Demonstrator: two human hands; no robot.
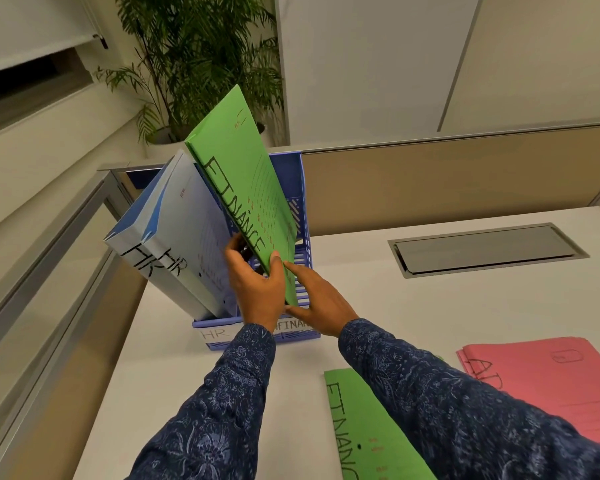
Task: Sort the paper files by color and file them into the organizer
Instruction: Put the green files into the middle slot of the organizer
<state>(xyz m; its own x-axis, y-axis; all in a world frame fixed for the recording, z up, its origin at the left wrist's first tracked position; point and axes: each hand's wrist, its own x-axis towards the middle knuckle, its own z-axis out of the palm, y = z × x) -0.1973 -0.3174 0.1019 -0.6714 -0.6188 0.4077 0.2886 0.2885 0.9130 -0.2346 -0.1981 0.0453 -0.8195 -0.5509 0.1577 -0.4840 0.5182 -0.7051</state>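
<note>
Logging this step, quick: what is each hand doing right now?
Left hand: shut on the green FINANCE file, over the organizer.
Right hand: open, fingers steadying that file's lower edge.

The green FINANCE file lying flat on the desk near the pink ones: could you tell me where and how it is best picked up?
Take the green file on the desk by its long left edge, coming from the left. That edge lies bare on the desk, while the right sleeve covers its other side. It lies flat, so probably slide fingertips under that edge, then pinch.
</note>
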